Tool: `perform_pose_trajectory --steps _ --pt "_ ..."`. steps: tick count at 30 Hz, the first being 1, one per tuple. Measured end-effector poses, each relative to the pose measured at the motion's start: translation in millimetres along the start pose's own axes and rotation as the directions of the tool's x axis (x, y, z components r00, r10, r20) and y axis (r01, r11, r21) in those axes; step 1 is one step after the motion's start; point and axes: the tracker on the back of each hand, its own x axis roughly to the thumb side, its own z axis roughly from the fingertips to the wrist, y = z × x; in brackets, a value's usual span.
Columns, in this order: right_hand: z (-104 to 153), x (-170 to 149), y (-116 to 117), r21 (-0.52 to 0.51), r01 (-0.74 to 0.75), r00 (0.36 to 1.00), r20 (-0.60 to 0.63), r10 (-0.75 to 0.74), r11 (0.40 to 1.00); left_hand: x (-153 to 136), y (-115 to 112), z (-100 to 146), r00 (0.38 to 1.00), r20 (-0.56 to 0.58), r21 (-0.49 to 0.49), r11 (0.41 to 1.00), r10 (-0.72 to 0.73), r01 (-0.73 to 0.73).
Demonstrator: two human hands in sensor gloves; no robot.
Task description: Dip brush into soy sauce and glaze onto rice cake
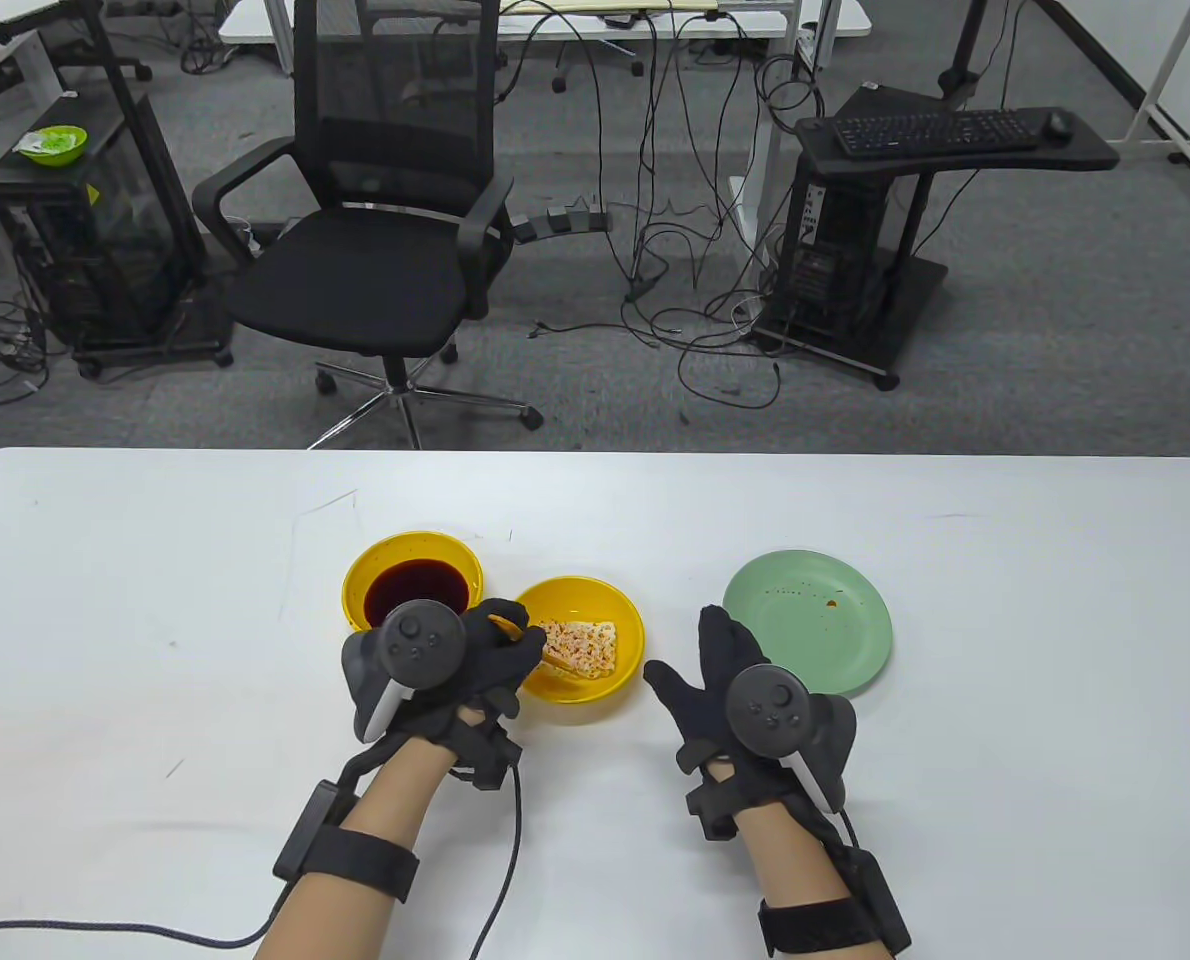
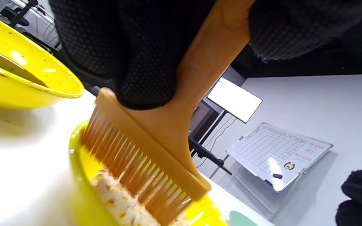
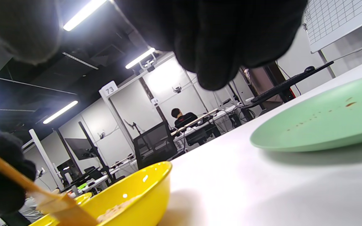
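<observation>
My left hand (image 1: 485, 655) grips an orange brush (image 2: 168, 125) by its handle. The bristles (image 2: 130, 169) rest on the rice cake (image 1: 580, 647) inside a yellow bowl (image 1: 615, 610); the cake also shows in the left wrist view (image 2: 115, 201). A second yellow bowl (image 1: 370, 565) with dark soy sauce (image 1: 415, 588) stands just left of it, partly hidden by the left tracker. My right hand (image 1: 710, 670) lies flat and empty on the table, fingers spread, between the rice cake bowl and a green plate (image 1: 810, 620).
The green plate (image 3: 319, 125) carries a few brown sauce specks. The white table (image 1: 155, 600) stretches wide on both sides. An office chair (image 1: 385, 240) and a keyboard stand (image 1: 945, 135) sit on the floor beyond the far edge.
</observation>
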Motion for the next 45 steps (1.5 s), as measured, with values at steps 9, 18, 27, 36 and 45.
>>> perform_pose_trajectory --steps 9,18,27,36,45 --pt "0 -3 -1 0.001 0.008 1.000 -0.009 -0.008 1.000 5 -18 0 1.000 -0.025 -0.014 1.000 0.009 -0.010" --pt "1 2 2 0.014 0.000 1.000 0.001 0.000 1.000 9 -30 -8 0.997 -0.042 -0.035 0.997 0.070 -0.071" --pt "1 3 3 0.018 -0.002 1.000 0.005 0.002 1.000 6 -16 -3 0.998 -0.004 0.025 0.997 0.067 -0.067" --pt "1 2 2 0.014 0.001 1.000 0.004 -0.001 1.000 0 -21 -1 0.998 -0.046 -0.001 0.999 0.040 -0.040" --pt "7 25 -5 -0.029 0.073 0.991 0.117 -0.070 0.997 7 -6 10 0.993 0.046 0.145 0.983 0.110 -0.115"
